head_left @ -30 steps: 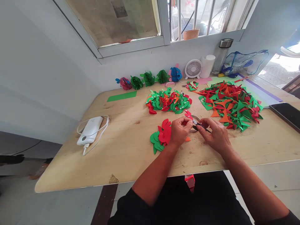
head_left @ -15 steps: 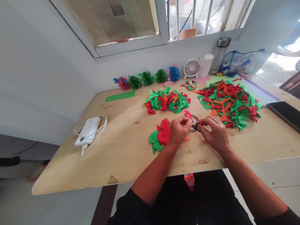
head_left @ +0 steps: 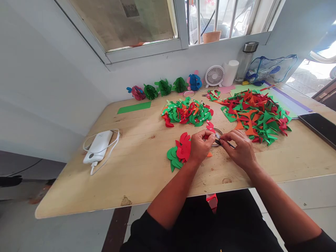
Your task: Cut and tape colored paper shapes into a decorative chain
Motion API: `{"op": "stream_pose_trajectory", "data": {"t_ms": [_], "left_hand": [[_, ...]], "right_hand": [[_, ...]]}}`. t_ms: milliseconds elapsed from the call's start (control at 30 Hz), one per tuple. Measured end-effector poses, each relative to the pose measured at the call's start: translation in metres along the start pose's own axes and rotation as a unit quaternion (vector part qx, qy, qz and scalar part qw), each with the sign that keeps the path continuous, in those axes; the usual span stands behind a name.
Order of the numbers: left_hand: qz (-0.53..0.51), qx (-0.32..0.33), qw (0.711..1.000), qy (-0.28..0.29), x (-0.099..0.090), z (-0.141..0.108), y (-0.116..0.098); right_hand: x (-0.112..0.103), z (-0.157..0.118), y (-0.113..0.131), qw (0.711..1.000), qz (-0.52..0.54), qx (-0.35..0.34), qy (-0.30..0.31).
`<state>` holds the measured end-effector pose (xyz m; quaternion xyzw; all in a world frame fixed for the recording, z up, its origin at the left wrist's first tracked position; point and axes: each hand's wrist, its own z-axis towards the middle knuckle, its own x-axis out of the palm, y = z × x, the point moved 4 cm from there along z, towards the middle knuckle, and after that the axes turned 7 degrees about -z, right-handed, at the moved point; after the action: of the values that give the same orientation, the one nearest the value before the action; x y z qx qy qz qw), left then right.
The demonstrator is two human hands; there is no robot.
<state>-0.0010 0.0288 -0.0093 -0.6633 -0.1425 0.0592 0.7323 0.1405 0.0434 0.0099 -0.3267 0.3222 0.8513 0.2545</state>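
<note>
My left hand (head_left: 201, 146) is closed in a pinch near the table's front, its fingertips at a small whitish piece (head_left: 217, 135) too small to name. Facing it, my right hand (head_left: 239, 147) pinches a slim black tool (head_left: 217, 142), whose kind I cannot make out. Beneath the fingertips lies a roll of tape (head_left: 220, 131), partly covered by both hands. A red paper cutout (head_left: 210, 126) with white patches touches the roll's far side. Red cutouts (head_left: 183, 149) and green cutouts (head_left: 173, 158) are stacked beside my left hand, partly hidden by it.
A heap of patched cutouts (head_left: 187, 112) lies in the middle, paper scraps (head_left: 262, 117) to the right. Folded paper figures (head_left: 165, 87), a small fan (head_left: 214, 76) and a glass bottle (head_left: 245, 64) line the wall. A power bank (head_left: 98, 147) lies left, a phone (head_left: 320, 129) right.
My right fingertips have shifted very slightly left toward my left hand, with the black tool. Everything else stays in place.
</note>
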Motion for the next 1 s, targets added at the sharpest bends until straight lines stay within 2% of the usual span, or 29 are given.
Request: {"op": "stream_pose_trajectory", "data": {"t_ms": [400,600,833,1000], "left_hand": [[-0.001,0.001,1.0,0.006,0.001,0.001,0.001],[0.014,0.011,1.0,0.005,0.0,0.001,0.003],[0.03,0.023,0.999,0.003,-0.001,0.004,0.007],[0.024,0.016,1.0,0.006,-0.001,0.005,0.009]], "right_hand": [[0.002,0.001,0.002,1.0,-0.022,-0.008,-0.005],[0.002,0.001,0.004,1.0,0.027,-0.004,0.014],[-0.001,-0.001,-0.013,0.993,0.033,0.108,-0.035],[0.008,-0.004,-0.016,0.987,0.074,0.141,0.017]]}}
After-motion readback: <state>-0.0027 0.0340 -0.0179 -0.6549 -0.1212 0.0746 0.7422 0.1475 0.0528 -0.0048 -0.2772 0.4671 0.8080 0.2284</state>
